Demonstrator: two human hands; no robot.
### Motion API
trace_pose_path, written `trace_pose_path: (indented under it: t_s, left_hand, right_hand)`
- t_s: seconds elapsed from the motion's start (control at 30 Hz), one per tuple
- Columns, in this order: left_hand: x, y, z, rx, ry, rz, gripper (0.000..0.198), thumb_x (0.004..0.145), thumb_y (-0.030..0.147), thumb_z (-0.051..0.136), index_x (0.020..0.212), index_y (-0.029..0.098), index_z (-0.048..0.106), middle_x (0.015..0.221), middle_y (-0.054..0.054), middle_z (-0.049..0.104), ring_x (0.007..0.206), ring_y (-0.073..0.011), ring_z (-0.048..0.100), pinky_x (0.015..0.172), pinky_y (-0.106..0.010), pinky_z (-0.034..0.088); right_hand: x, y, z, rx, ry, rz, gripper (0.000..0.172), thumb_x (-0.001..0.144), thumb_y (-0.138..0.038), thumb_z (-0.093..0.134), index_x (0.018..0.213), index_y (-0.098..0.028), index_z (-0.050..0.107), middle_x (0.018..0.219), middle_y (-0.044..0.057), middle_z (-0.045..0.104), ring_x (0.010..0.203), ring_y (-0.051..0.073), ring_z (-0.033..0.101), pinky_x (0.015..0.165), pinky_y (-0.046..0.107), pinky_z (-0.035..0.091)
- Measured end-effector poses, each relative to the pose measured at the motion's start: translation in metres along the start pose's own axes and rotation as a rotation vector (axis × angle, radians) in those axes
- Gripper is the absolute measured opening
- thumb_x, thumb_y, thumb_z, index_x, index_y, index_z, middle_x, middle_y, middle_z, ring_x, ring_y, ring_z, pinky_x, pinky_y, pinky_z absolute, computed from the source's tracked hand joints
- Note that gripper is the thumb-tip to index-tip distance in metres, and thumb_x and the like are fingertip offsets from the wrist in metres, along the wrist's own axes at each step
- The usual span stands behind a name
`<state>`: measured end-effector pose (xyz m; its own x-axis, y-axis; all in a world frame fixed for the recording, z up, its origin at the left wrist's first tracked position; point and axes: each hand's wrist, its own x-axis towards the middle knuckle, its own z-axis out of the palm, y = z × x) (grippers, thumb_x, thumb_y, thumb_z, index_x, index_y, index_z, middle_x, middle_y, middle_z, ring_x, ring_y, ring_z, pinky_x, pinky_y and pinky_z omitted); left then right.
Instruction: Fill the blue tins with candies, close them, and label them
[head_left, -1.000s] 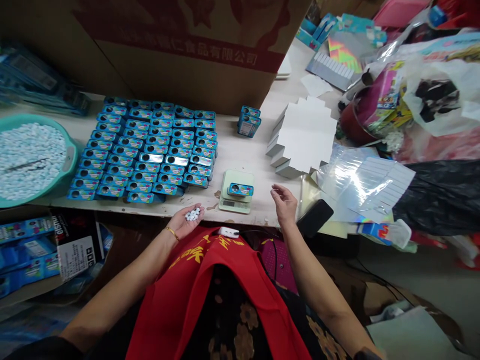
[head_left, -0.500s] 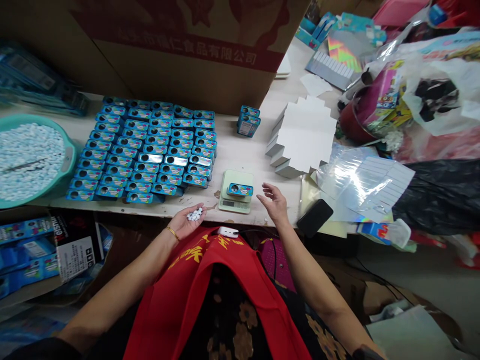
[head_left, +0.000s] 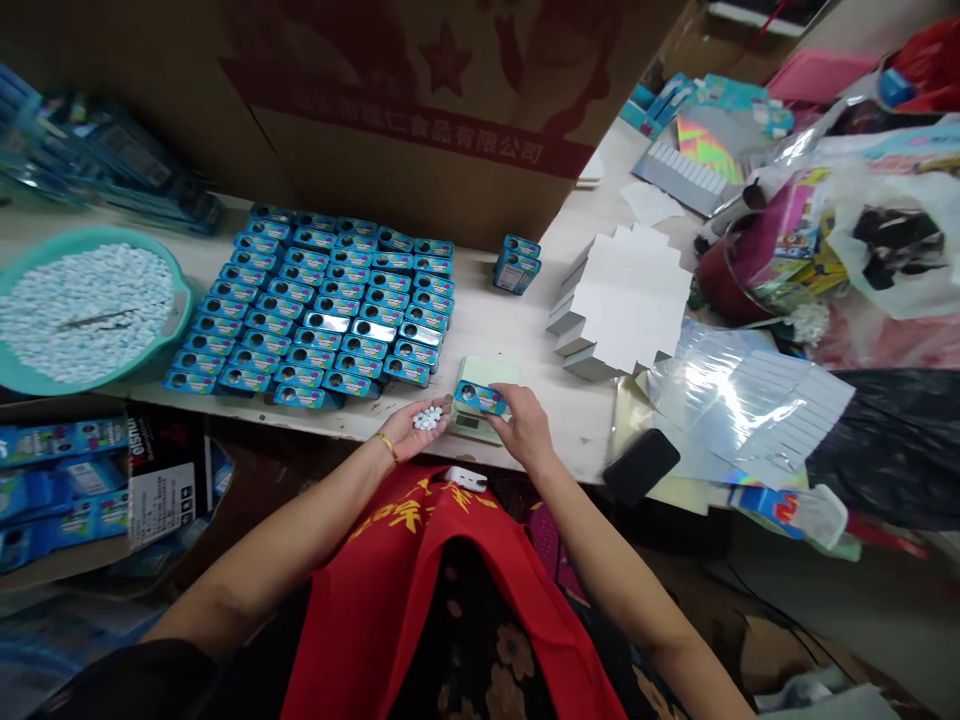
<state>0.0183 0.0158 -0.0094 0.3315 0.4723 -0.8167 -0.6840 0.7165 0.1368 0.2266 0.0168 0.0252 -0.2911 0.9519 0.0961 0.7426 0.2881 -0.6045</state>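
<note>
The right hand [head_left: 527, 425] grips a blue box [head_left: 478, 397] by its right end, the fingers at the far edge and the thumb near the close one. The box is oblong with rounded corners; its top carries a dark round spot at the left end and pale lettering too small to read, and it slants slightly down toward that hand. It sits over a pale green scale [head_left: 491, 367]; whether it touches it, I cannot tell.

The left hand [head_left: 407, 432], just left of the scale, is palm up and loosely cupped, holding a small heap of glossy white candies [head_left: 428, 417]. Beyond and left of it stand rows of similar boxes [head_left: 322, 320], and farther left a turquoise bowl [head_left: 182, 305] of candies. Right of the right hand lies a black phone [head_left: 641, 466].
</note>
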Motion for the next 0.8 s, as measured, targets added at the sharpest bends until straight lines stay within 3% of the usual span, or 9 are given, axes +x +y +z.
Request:
trace_pose_path:
  t_s: [0.13,0.3,0.47,0.57,0.7,0.8]
  left_hand:
    - [0.005,0.002,0.011,-0.059,-0.022,0.021,0.011,0.080,0.012,0.048,0.080,0.007,0.058,0.073,-0.010,0.065,0.066,-0.0152,0.063,0.057,-0.025,0.053]
    - [0.006,0.000,0.017,-0.017,-0.018,0.019,0.014,0.080,0.014,0.048,0.075,0.008,0.059,0.069,-0.009,0.064,0.061,-0.0142,0.061,0.054,-0.024,0.052]
    - [0.007,-0.002,0.021,-0.023,-0.053,0.013,0.012,0.079,0.013,0.049,0.077,0.007,0.059,0.070,-0.009,0.064,0.062,-0.0141,0.061,0.054,-0.024,0.052]
    - [0.007,0.000,0.019,-0.008,-0.054,0.009,0.013,0.080,0.013,0.048,0.076,0.007,0.059,0.070,-0.010,0.064,0.062,-0.0137,0.061,0.053,-0.022,0.051]
    - [0.003,0.003,0.008,0.020,-0.023,0.015,0.013,0.079,0.014,0.048,0.078,0.007,0.060,0.069,-0.010,0.063,0.063,-0.0145,0.062,0.053,-0.022,0.052]
    - [0.003,0.002,-0.001,-0.011,0.006,0.011,0.012,0.079,0.012,0.049,0.079,0.008,0.060,0.071,-0.011,0.063,0.068,-0.0153,0.063,0.057,-0.023,0.053]
  right_hand:
    - [-0.001,-0.034,-0.020,-0.257,-0.101,-0.168,0.044,0.077,-0.024,0.052,0.120,-0.019,0.046,0.110,0.009,0.056,0.093,0.026,0.046,0.077,0.038,0.036]
    - [-0.002,-0.034,-0.020,-0.399,-0.138,-0.189,0.043,0.076,-0.020,0.051,0.119,-0.019,0.048,0.107,0.009,0.058,0.090,0.026,0.046,0.074,0.038,0.034]
    - [-0.007,-0.038,-0.028,-0.351,-0.110,-0.199,0.044,0.078,-0.021,0.050,0.121,-0.022,0.046,0.112,0.009,0.056,0.096,0.026,0.045,0.078,0.038,0.033]
    - [-0.008,-0.025,-0.022,-0.179,-0.053,-0.110,0.040,0.076,-0.023,0.052,0.117,-0.022,0.049,0.108,0.008,0.057,0.095,0.025,0.048,0.080,0.037,0.037]
    - [-0.009,0.018,0.002,0.167,0.085,0.124,0.035,0.074,-0.031,0.056,0.107,-0.021,0.053,0.098,0.006,0.059,0.090,0.022,0.053,0.077,0.035,0.042]
    - [-0.010,0.045,0.022,0.383,0.105,0.235,0.038,0.071,-0.036,0.059,0.105,-0.021,0.053,0.095,0.004,0.060,0.084,0.019,0.055,0.074,0.033,0.045]
